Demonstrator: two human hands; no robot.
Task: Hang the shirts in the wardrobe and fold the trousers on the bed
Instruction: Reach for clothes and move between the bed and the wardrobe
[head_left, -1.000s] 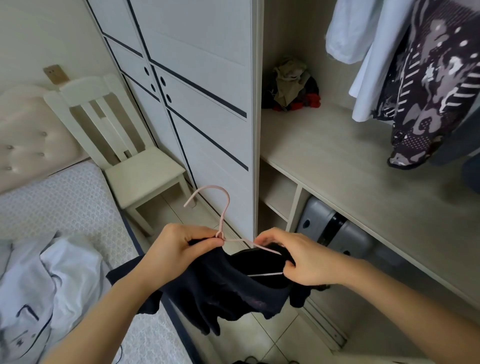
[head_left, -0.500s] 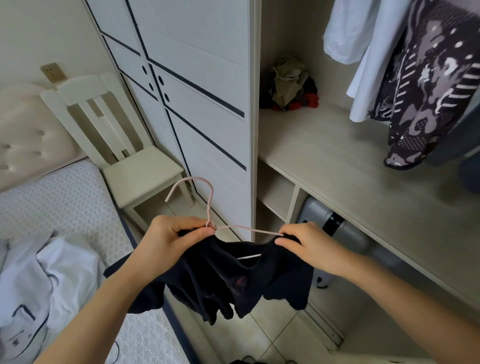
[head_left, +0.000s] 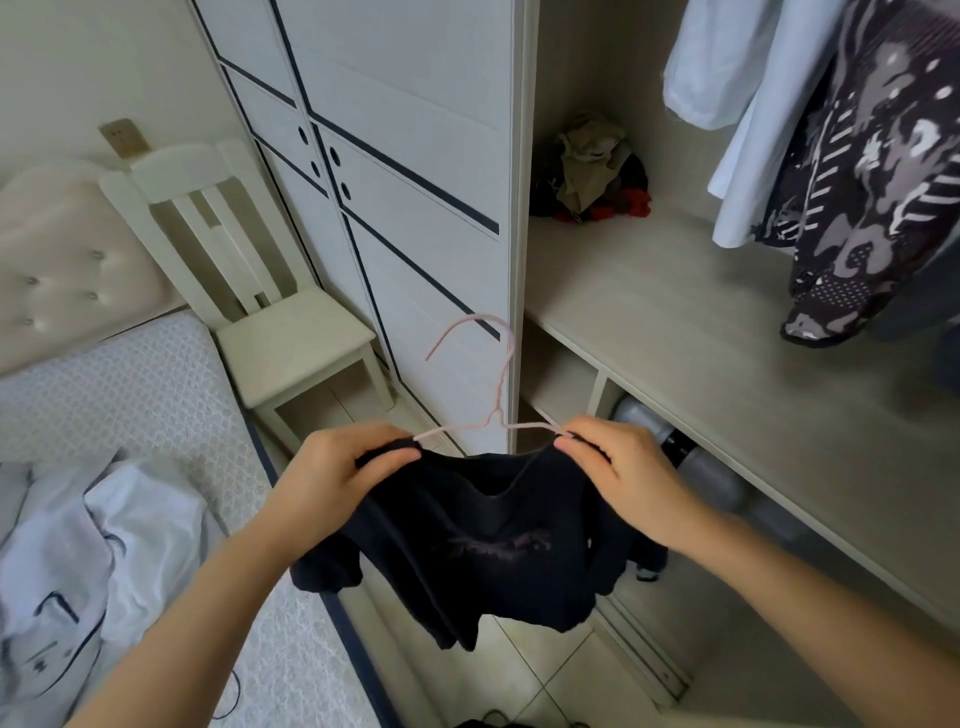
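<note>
A black shirt (head_left: 483, 551) hangs on a thin pink wire hanger (head_left: 493, 395) in front of me, its hook pointing up by the edge of the wardrobe door (head_left: 415, 218). My left hand (head_left: 337, 473) pinches the shirt's left shoulder over the hanger arm. My right hand (head_left: 618, 478) pinches the right shoulder and the hanger end. Inside the open wardrobe (head_left: 701, 332) hang a pale blue shirt (head_left: 748, 114) and a dark patterned shirt (head_left: 872, 182). A white garment (head_left: 88, 582) lies crumpled on the bed (head_left: 156, 395) at lower left.
A cream wooden chair (head_left: 280, 317) stands between the bed and the wardrobe. A heap of clothes (head_left: 592, 171) sits at the back of the wardrobe shelf. A grey suitcase (head_left: 696, 467) lies under the shelf. The floor below is tiled.
Both hands moved apart along the hanger and spread the black shirt's shoulders over it. The hanger and shirt shifted right, toward the wardrobe opening.
</note>
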